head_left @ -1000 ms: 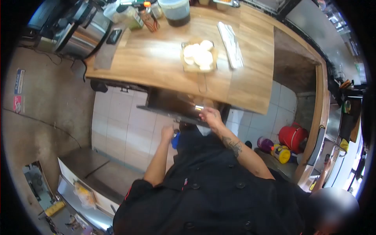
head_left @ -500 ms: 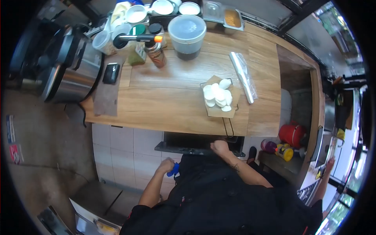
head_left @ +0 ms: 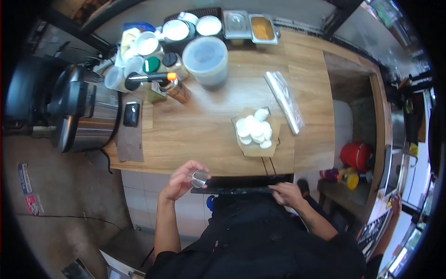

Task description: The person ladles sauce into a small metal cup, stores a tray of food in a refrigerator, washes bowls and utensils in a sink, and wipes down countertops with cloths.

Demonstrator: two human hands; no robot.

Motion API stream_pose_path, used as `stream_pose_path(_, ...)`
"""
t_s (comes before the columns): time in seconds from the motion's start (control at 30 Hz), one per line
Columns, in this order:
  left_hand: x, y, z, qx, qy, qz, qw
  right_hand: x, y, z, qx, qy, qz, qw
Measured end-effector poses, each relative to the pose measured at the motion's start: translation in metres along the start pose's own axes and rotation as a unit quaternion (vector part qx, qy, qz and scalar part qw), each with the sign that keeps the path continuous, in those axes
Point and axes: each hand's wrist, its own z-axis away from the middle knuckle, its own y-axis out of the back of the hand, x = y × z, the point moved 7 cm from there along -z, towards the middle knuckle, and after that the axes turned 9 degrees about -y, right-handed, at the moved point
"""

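Note:
My left hand (head_left: 181,182) is raised in front of the table edge, fingers curled around a small round metal cup or ring (head_left: 199,179); which of the two I cannot tell. My right hand (head_left: 286,194) is at the right end of the dark open drawer (head_left: 232,189) under the tabletop, its fingers drawn together. Whether they pinch the drawer's edge or something else is unclear. Beyond the hands, a pile of white round slices (head_left: 254,129) lies on brown paper (head_left: 254,149) over a wire rack with a handle (head_left: 266,166).
A roll of plastic wrap (head_left: 283,103) lies at the right of the wooden table (head_left: 200,149). A lidded tub (head_left: 205,63), a blowtorch (head_left: 176,89), jars and steel pans line the back. A large cooker (head_left: 93,114) stands left, near a black phone-like object (head_left: 132,114).
My left hand has risen from beside my body to the table edge, now with the round metal piece in it. My right hand has shifted right and lower. The view has tilted.

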Motion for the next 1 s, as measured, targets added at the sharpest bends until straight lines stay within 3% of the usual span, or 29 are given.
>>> stream_pose_path(0.03, 0.009, -0.006, -0.009, 0.001, -0.017, -0.007, 1.0, -0.009, 0.037, -0.001, 0.022, 0.002, -0.035, 0.999)
stream_pose_path(0.1, 0.021, -0.025, -0.02, -0.026, -0.05, 0.02, 0.998, -0.042, 0.107, -0.021, 0.172, 0.102, 0.019, 0.98)
stream_pose_path(0.17, 0.016, -0.033, -0.037, -0.001, -0.081, 0.006, 0.997, -0.082, 0.154, -0.076, 0.24, 0.118, 0.049, 0.962)
stream_pose_path(0.23, 0.0, -0.013, -0.067, 0.037, -0.066, -0.071, 0.995, -0.117, 0.178, -0.144, 0.235, 0.049, -0.008, 0.971)
stream_pose_path(0.27, 0.002, -0.014, -0.081, 0.098, -0.069, -0.114, 0.986, -0.142, 0.182, -0.179, 0.235, 0.09, -0.002, 0.968)
stream_pose_path(0.3, 0.005, -0.021, -0.101, 0.093, -0.091, -0.124, 0.984, -0.167, 0.183, -0.213, 0.238, 0.13, 0.004, 0.963)
stream_pose_path(0.37, 0.01, 0.001, -0.14, 0.243, -0.087, -0.258, 0.931, -0.206, 0.165, -0.284, 0.257, 0.206, 0.055, 0.943)
stream_pose_path(0.43, 0.032, 0.016, -0.174, 0.297, -0.273, -0.462, 0.79, -0.232, 0.142, -0.348, 0.234, 0.152, 0.129, 0.952)
stream_pose_path(0.47, 0.048, 0.01, -0.184, 0.298, -0.302, -0.566, 0.706, -0.239, 0.14, -0.368, 0.238, 0.163, 0.131, 0.948)
stream_pose_path(0.5, 0.062, -0.001, -0.189, 0.304, -0.311, -0.564, 0.702, -0.235, 0.123, -0.398, 0.157, 0.075, 0.221, 0.96)
stream_pose_path(0.53, 0.075, -0.016, -0.193, 0.297, -0.302, -0.528, 0.736, -0.228, 0.105, -0.422, 0.075, -0.016, 0.305, 0.949)
stream_pose_path(0.57, 0.083, -0.022, -0.2, 0.288, -0.291, -0.492, 0.768, -0.229, 0.097, -0.436, 0.078, -0.009, 0.305, 0.949)
stream_pose_path(0.67, 0.087, -0.009, -0.223, 0.324, -0.379, -0.482, 0.721, -0.212, 0.085, -0.455, 0.038, -0.011, 0.348, 0.937)
stream_pose_path(0.87, 0.117, 0.007, -0.24, 0.292, -0.387, -0.477, 0.733, -0.212, 0.091, -0.448, 0.033, -0.024, 0.354, 0.934)
stream_pose_path(1.0, 0.128, -0.006, -0.23, 0.254, -0.384, -0.474, 0.75, -0.23, 0.122, -0.439, 0.035, 0.004, 0.233, 0.972)
